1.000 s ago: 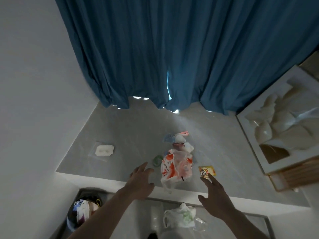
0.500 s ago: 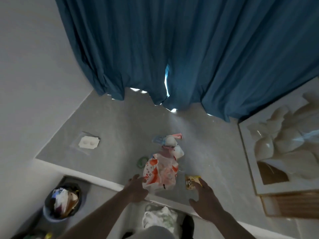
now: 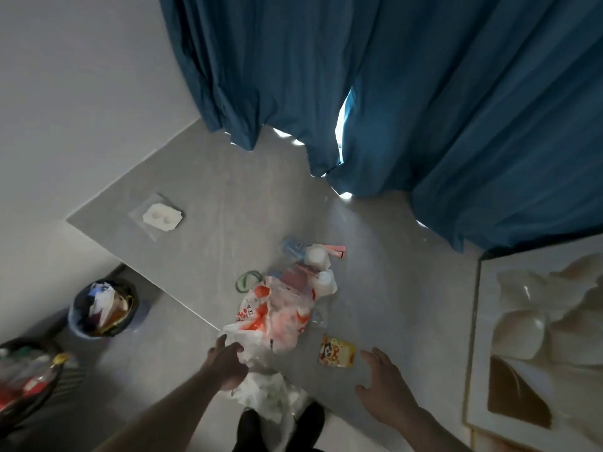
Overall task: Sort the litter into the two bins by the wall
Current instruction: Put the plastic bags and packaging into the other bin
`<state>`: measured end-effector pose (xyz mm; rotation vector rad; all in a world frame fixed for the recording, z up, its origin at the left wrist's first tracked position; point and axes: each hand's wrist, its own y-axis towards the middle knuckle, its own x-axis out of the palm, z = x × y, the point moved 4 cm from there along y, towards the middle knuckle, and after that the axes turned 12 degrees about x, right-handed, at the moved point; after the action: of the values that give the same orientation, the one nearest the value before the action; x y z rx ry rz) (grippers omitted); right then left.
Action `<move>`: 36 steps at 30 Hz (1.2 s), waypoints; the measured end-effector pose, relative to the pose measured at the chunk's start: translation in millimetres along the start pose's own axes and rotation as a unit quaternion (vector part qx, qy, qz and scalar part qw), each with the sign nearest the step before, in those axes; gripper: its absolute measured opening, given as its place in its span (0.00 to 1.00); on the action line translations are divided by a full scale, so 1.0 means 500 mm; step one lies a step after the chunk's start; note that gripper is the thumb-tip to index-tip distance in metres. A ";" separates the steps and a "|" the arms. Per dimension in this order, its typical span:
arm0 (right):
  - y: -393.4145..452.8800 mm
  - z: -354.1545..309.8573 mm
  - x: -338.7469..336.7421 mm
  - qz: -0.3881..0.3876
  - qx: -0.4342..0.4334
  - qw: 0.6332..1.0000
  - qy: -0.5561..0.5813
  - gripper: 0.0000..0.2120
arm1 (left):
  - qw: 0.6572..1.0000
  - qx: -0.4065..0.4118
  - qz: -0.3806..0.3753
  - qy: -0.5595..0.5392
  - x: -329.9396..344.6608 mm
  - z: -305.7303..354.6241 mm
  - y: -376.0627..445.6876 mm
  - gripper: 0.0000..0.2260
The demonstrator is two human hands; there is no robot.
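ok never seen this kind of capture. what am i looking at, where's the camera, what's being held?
There is no robot here. A person wears one wide-angle camera on the head, looking forward and down at their own bare arms, so there is a single view.

The left hand grips the edge of a red and white plastic bag that lies on a raised grey platform. The right hand is open, beside a small yellow packet and holding nothing.

Also on the platform: a green ring, small white bottles with pink wrappers, and a white moulded insert off alone. Another white bag lies near the person's feet.

On the lower floor at left stand the two bins: a round bin and a dark bin, both holding litter.
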<state>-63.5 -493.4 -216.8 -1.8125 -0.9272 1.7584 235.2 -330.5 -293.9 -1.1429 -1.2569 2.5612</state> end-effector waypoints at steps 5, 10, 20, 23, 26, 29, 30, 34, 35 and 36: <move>0.118 -0.054 0.011 -0.030 0.051 0.993 0.101 0.37 | 0.999 -0.008 0.020 -0.035 0.000 -0.019 0.054 0.25; 0.307 -0.152 0.006 -0.011 0.084 0.973 0.215 0.39 | 0.994 -0.025 0.064 -0.079 0.004 -0.074 0.148 0.20; 0.663 -0.218 0.126 0.059 0.191 0.918 0.342 0.56 | 0.979 -0.016 0.114 -0.169 0.115 -0.166 0.318 0.19; 0.693 -0.211 0.170 0.067 0.226 0.909 0.345 0.50 | 0.967 -0.005 0.164 -0.195 0.146 -0.178 0.336 0.20; 0.707 -0.196 0.197 0.071 0.217 0.903 0.363 0.45 | 0.950 0.011 0.221 -0.221 0.158 -0.179 0.321 0.19; 0.713 -0.166 0.200 0.084 0.221 0.892 0.385 0.36 | 0.928 0.017 0.281 -0.244 0.157 -0.178 0.284 0.22; 0.710 -0.155 0.196 0.076 0.221 0.890 0.391 0.33 | 0.920 0.012 0.301 -0.251 0.157 -0.178 0.269 0.22; 0.703 -0.081 0.183 0.043 0.205 0.896 0.392 0.12 | 0.894 -0.025 0.352 -0.276 0.152 -0.173 0.205 0.20; 0.690 -0.063 0.175 0.037 0.203 0.896 0.394 0.09 | 0.888 -0.036 0.356 -0.288 0.152 -0.173 0.192 0.19; 0.675 -0.042 0.166 0.033 0.201 0.893 0.402 0.08 | 0.883 -0.048 0.358 -0.300 0.150 -0.173 0.179 0.19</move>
<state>6.7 -658.0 -515.6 -2.0014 -0.1493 0.9412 258.9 -306.1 -435.0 -0.9876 -1.2143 3.6636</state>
